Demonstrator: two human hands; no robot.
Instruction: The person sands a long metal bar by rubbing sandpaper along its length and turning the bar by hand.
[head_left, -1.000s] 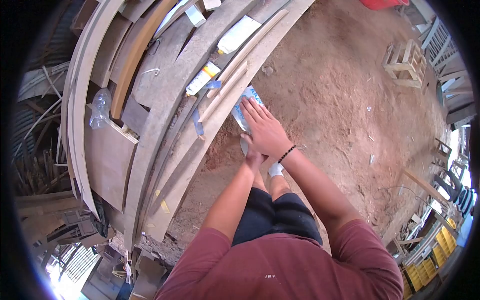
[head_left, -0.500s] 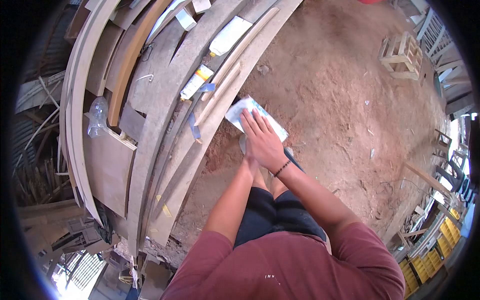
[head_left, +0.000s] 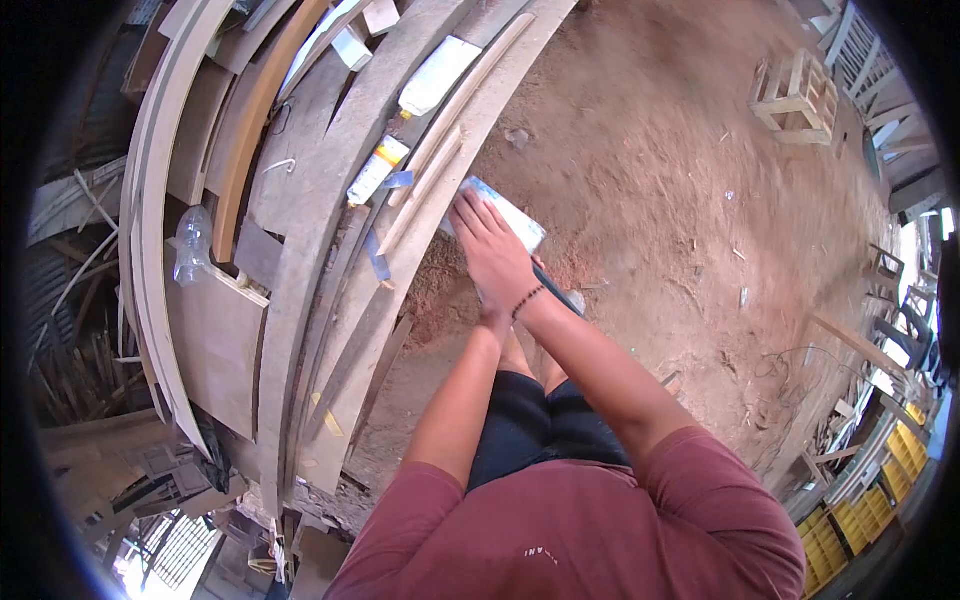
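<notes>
My right hand (head_left: 492, 248) lies flat, fingers stretched out, on a white and blue sheet or packet (head_left: 518, 226). Beneath it is my left hand (head_left: 495, 317), mostly covered; a bit of its wrist and a fingertip at the sheet's right edge show. What the left fingers grip is hidden. A dark, narrow edge runs down to the right below the sheet. Just left of the hands is the long pale board (head_left: 440, 185) at the bench's edge. On the bench lie a white tube with a yellow and orange band (head_left: 377, 172) and a larger white bottle (head_left: 440, 76).
Long curved boards (head_left: 300, 230) and a clear plastic bottle (head_left: 192, 245) fill the left side. A wooden crate (head_left: 796, 98) stands on the dirt floor (head_left: 640, 160) at the upper right. Yellow crates (head_left: 865, 515) and a person's dark-clothed figure (head_left: 908, 338) are at the far right.
My right hand has moved left and slightly up over the sheet. The sheet has swung and tilted between frames. The view has shifted a little, and the bench items appear further left.
</notes>
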